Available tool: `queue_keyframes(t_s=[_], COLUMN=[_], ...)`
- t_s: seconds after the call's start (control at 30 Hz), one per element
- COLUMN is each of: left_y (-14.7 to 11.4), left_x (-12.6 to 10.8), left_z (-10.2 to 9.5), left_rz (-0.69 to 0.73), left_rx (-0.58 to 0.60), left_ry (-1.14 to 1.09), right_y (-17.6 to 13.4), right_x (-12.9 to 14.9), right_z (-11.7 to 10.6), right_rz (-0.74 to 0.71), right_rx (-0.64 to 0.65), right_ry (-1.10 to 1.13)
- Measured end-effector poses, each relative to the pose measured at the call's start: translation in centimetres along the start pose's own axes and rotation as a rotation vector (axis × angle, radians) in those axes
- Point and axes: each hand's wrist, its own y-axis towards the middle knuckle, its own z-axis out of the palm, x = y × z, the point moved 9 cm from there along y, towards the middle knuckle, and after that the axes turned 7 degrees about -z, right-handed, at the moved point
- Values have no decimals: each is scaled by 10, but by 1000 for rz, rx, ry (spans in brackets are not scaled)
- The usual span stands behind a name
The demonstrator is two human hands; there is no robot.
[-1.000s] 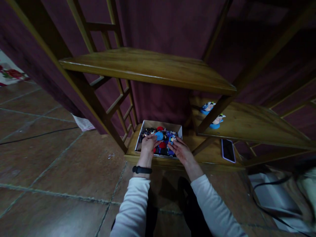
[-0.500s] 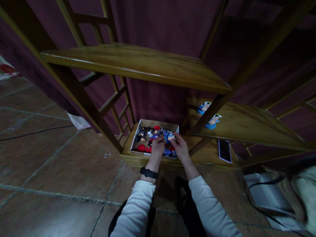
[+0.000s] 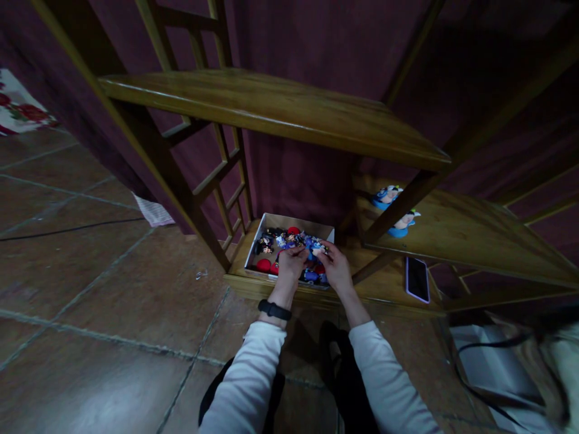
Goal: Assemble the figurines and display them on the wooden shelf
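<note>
Low on the wooden shelf, a shallow cardboard box (image 3: 253,244) holds several small painted figurines in black, purple and blue, some with red round bases (image 3: 263,264). Over the box's right half, a blue-and-white figurine (image 3: 318,248) is held between my two hands. My right hand (image 3: 336,264) grips it from the right, thumb and fingers bent round its side. My left hand (image 3: 291,265), below a black wristband (image 3: 274,310), is closed with its fingertips at the figurine's left side; their exact contact is hard to make out.
Two similar blue-and-white figurines (image 3: 402,224) stand on the raised shelf board (image 3: 461,235) to the right, partly behind a post. A phone (image 3: 417,279) lies on the lower board. An overhanging shelf (image 3: 271,111) crosses above the box. A bag with a dark strap (image 3: 497,361) rests at right.
The view has shifted slightly, so the shelf and box appear a little further right. Both hands stay at the blue-and-white figurine, with little visible change in grip.
</note>
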Motion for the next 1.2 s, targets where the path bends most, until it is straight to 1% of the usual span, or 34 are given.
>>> queue_keyframes(t_s=[0.13,0.27,0.4,0.53,0.7,0.93,1.07,1.2], left_y=[-2,-3,-2,-3,-3,-1,-2,-1], left_x=[3,10,15,19,21,27,27,25], left_z=[-5,-10,-12,-10,-12,-23,-26,-21], left_rz=[-70,-162,-186,-162,-135,-224,-251,-245], left_rx=[-19,-44,-82,-91,-97,-65,-64,-29], left_ry=[-21,-40,-51,-78,-74,-18,-26,-21], right_y=[0,-1,-4,-5,-5,-9,-11,-9], right_x=[8,22,27,24,19,22,24,33], right_z=[0,1,5,6,6,11,14,13], right_rz=[-37,-137,-171,-162,-160,-180,-178,-185], right_rx=[41,93,152,147,152,260,282,273], right_ry=[-78,-152,-203,-244,-204,-170,-150,-130])
